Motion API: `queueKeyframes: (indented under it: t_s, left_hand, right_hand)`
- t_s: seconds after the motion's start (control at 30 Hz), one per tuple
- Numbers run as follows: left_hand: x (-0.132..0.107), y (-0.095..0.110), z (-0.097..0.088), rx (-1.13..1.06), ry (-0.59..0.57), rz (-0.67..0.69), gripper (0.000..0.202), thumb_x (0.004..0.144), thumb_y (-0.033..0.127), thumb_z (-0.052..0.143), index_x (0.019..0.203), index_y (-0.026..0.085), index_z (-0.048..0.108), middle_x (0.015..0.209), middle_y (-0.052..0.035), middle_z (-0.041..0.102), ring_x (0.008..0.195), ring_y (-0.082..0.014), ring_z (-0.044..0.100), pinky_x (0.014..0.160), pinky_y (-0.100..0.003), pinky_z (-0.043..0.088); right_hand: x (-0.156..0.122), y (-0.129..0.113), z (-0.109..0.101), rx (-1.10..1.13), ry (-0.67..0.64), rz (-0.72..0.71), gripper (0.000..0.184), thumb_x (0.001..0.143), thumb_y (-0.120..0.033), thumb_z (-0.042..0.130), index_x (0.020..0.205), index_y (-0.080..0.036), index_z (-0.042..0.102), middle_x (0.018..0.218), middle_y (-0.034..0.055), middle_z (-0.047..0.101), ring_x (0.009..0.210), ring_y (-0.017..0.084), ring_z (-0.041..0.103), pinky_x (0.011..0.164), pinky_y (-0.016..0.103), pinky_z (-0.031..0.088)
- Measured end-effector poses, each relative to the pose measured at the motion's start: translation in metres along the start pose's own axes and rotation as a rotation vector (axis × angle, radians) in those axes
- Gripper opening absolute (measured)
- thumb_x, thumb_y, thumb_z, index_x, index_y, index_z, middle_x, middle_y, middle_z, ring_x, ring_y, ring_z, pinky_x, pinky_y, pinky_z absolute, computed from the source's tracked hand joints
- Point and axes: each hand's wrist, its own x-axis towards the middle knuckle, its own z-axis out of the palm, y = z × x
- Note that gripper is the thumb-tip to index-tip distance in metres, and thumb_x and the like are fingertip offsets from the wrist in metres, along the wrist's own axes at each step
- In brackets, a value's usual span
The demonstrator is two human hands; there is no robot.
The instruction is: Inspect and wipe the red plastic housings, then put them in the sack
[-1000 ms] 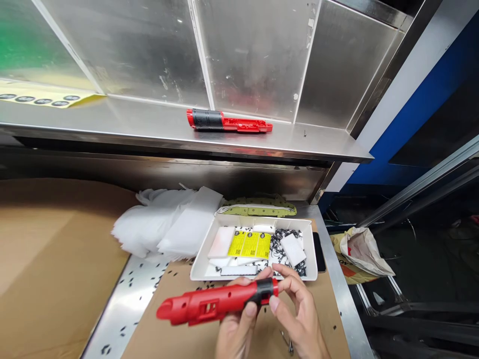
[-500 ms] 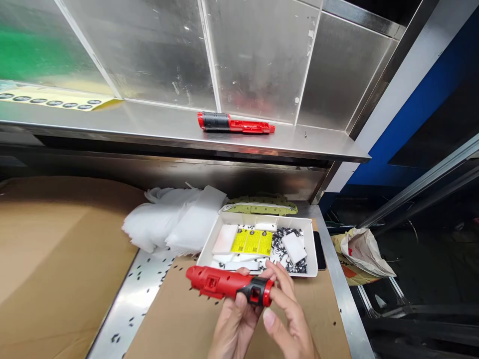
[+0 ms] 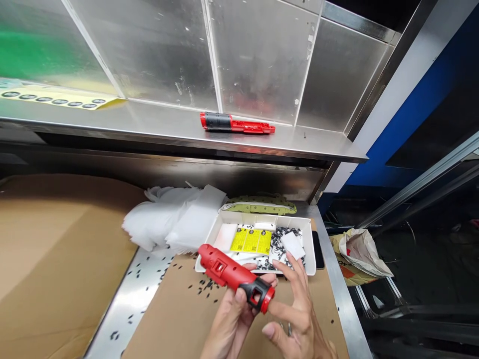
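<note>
A red plastic tool housing (image 3: 228,269) with a black band near one end lies tilted in my left hand (image 3: 234,311), thumb on top and fingers beneath. Its black-banded end points down and right, toward my right hand (image 3: 297,314). That hand's fingers are spread, with the index fingertip at or just beside the open end; I cannot tell whether it touches. Small shiny metal pieces show by the right palm, too small to make out. Behind the hands, a white tray (image 3: 312,249) holds yellow labels (image 3: 250,241), white blocks and many small black parts.
On the steel shelf (image 3: 160,122) lies another red and black housing piece (image 3: 235,123). White foam sheets (image 3: 174,219) are piled left of the tray, beside a large cardboard piece (image 3: 56,264). Black bits are scattered over the table. A phone-like dark slab (image 3: 318,249) sits right of the tray.
The housing has tilted, its black-banded end dropping and its red end rising toward the tray. My right hand's fingers have spread and moved slightly right.
</note>
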Motion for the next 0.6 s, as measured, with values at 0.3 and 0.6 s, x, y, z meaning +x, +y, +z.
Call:
queueKeyframes:
  t_s: [0.3, 0.6]
  left_hand:
    - [0.002, 0.022, 0.008, 0.307, -0.073, 0.101, 0.07, 0.071, 0.057, 0.071, 0.129, 0.022, 0.053, 0.105, -0.0124, 0.074, 0.107, -0.0319, 0.063, 0.095, -0.04, 0.046]
    - [0.013, 0.059, 0.014, 1.07, -0.058, 0.638, 0.022, 0.069, 0.035, 0.077, 0.089, 0.026, 0.075, 0.104, -0.0081, 0.072, 0.106, -0.0329, 0.06, 0.087, -0.029, 0.045]
  right_hand:
    - [-0.02, 0.016, -0.005, 0.063, 0.242, 0.254, 0.024, 0.09, -0.041, 0.052, 0.107, -0.027, 0.062, 0.139, 0.0082, 0.045, 0.132, 0.033, 0.041, 0.108, 0.054, 0.034]
    - [-0.079, 0.075, 0.029, -0.259, -0.346, 0.754, 0.031, 0.075, -0.017, 0.057, 0.104, -0.024, 0.067, 0.095, 0.009, 0.069, 0.083, 0.031, 0.068, 0.073, 0.04, 0.05]
